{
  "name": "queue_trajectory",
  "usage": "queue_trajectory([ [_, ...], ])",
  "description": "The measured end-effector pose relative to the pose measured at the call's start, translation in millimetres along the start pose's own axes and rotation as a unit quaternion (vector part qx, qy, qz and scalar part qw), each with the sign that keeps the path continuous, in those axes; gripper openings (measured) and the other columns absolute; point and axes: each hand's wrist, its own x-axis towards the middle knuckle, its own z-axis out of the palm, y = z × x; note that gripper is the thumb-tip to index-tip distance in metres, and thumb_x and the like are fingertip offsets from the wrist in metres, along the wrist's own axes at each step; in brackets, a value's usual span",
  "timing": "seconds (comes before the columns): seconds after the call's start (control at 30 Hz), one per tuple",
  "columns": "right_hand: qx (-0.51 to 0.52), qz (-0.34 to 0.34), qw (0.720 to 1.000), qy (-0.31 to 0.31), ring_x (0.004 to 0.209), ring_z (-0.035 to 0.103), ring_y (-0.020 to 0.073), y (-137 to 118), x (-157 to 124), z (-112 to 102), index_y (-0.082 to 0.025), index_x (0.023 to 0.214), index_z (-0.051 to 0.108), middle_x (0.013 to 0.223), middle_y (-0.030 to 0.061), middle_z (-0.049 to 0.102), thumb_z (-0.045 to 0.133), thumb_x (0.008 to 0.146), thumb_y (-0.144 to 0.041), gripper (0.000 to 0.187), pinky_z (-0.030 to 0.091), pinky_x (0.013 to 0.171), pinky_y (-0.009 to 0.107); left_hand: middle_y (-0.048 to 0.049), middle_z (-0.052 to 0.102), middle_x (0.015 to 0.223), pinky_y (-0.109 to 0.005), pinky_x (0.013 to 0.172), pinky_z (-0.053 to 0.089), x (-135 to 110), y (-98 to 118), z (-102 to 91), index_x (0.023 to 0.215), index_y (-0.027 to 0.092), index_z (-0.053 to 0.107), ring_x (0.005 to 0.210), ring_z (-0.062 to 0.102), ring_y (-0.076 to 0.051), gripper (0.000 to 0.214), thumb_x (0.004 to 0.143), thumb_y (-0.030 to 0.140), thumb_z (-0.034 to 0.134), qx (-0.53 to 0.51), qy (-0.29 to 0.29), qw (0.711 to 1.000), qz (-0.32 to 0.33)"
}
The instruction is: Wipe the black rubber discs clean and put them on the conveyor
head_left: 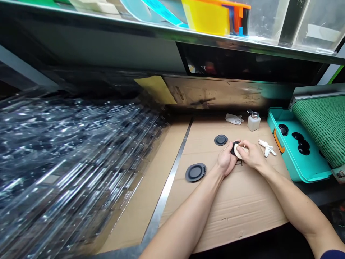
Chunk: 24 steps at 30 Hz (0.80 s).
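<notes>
Left hand closed around a black disc, fingers gripping its edge, over the middle of a cardboard sheet; right hand pinching a white cloth against the disc's face. Just left of the hands, 2 more black discs lying flat on the cardboard, well apart. Farther up, a clear bottle with a metal top beside a crumpled wipe; to the right, white scraps near a teal tray holding dark discs.

A black rounded disc sits partly covered by a white cloth.
</notes>
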Motion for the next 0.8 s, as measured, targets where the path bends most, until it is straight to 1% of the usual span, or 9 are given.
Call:
queue_trajectory([
  [0.1, 0.029, -0.006, 0.997, -0.069, 0.078, 0.068, 0.0171, 4.1, 3.3, -6.3, -0.027, 0.094, 0.076, 0.089, -0.0014, 0.076, 0.062, 0.090, -0.039, 0.018, 0.044, 0.068, 0.025, -0.0163, 0.074, 0.114, -0.048, 0.108, 0.050, -1.0, -2.8, 1.1, 0.105, 0.012, 0.071, 0.117, 0.068, -0.028, 0.034, 0.105, 0.032, 0.043, 0.018, 0.005, 1.000, 0.001],
  [0.17, 0.003, 0.006, 0.995, -0.096, 0.075, 0.067, 0.0178, 5.0, 3.9, -11.3, -0.027, 0.088, 0.077, 0.085, -0.0008, 0.076, 0.067, 0.085, -0.038, 0.016, 0.044, 0.066, 0.025, -0.0173, 0.073, 0.115, -0.047, 0.108, 0.050, -1.9, -3.0, 1.5, 0.105, 0.011, 0.071, 0.117, 0.067, -0.028, 0.035, 0.105, 0.032, 0.044, 0.026, 0.007, 1.000, 0.003],
  [0.33, -0.052, 0.028, 0.998, -0.025, 0.085, 0.070, 0.0206, 1.1, 2.3, -16.8, -0.029, 0.101, 0.077, 0.092, 0.0012, 0.078, 0.061, 0.090, -0.034, 0.020, 0.047, 0.076, 0.027, -0.0159, 0.074, 0.113, -0.045, 0.108, 0.050, -2.3, -1.0, 1.8, 0.105, 0.011, 0.071, 0.118, 0.067, -0.027, 0.034, 0.105, 0.030, 0.043, 0.030, 0.011, 0.999, 0.015],
  [0.37, -0.045, 0.017, 0.998, -0.033, 0.087, 0.070, 0.0203, 1.0, 2.5, -17.4, -0.029, 0.102, 0.077, 0.095, 0.0008, 0.079, 0.061, 0.091, -0.034, 0.020, 0.047, 0.076, 0.027, -0.0156, 0.074, 0.114, -0.045, 0.108, 0.051, -2.5, -0.7, 1.6, 0.105, 0.012, 0.071, 0.119, 0.067, -0.027, 0.034, 0.105, 0.030, 0.043, 0.028, 0.013, 0.999, 0.010],
  [0.47, -0.019, -0.023, 0.994, -0.101, 0.090, 0.071, 0.0194, 4.7, 4.7, -21.4, -0.029, 0.097, 0.077, 0.099, -0.0008, 0.079, 0.065, 0.089, -0.035, 0.016, 0.048, 0.077, 0.026, -0.0168, 0.073, 0.117, -0.047, 0.108, 0.051, -3.2, -0.6, 0.8, 0.105, 0.011, 0.071, 0.120, 0.067, -0.028, 0.034, 0.105, 0.032, 0.044, 0.019, 0.013, 1.000, -0.008],
  [0.53, -0.026, -0.014, 0.995, -0.093, 0.093, 0.071, 0.0201, 6.6, 5.4, -22.8, -0.028, 0.099, 0.077, 0.102, -0.0001, 0.078, 0.064, 0.092, -0.037, 0.017, 0.048, 0.079, 0.026, -0.0172, 0.073, 0.119, -0.048, 0.109, 0.050, -3.0, -1.2, 0.7, 0.105, 0.011, 0.072, 0.121, 0.066, -0.029, 0.034, 0.105, 0.033, 0.045, 0.010, 0.011, 1.000, -0.010],
  [0.63, -0.077, 0.034, 0.996, -0.018, 0.096, 0.071, 0.0216, -0.9, 1.3, -13.4, -0.029, 0.120, 0.070, 0.108, 0.0029, 0.078, 0.051, 0.101, -0.042, 0.030, 0.048, 0.081, 0.029, -0.0165, 0.073, 0.120, -0.048, 0.112, 0.049, -1.9, -1.9, 1.3, 0.106, 0.011, 0.072, 0.123, 0.065, -0.028, 0.037, 0.106, 0.033, 0.042, -0.012, 0.012, 1.000, -0.010],
  [0.7, -0.121, 0.031, 0.992, -0.022, 0.093, 0.071, 0.0224, -11.4, -3.2, -1.0, -0.031, 0.129, 0.063, 0.109, 0.0039, 0.077, 0.044, 0.104, -0.046, 0.035, 0.047, 0.079, 0.029, -0.0164, 0.073, 0.122, -0.047, 0.113, 0.047, -1.6, -1.1, 1.5, 0.104, 0.011, 0.071, 0.125, 0.064, -0.028, 0.040, 0.107, 0.035, 0.039, -0.029, 0.016, 0.999, -0.017],
  [0.8, -0.187, 0.027, 0.981, -0.046, 0.089, 0.071, 0.0227, -23.2, -5.6, 12.6, -0.034, 0.134, 0.059, 0.111, 0.0044, 0.075, 0.037, 0.106, -0.051, 0.039, 0.045, 0.076, 0.029, -0.0167, 0.072, 0.123, -0.045, 0.114, 0.047, -2.0, 2.2, 1.4, 0.103, 0.011, 0.071, 0.125, 0.064, -0.027, 0.042, 0.107, 0.035, 0.036, -0.051, 0.031, 0.998, -0.020],
])
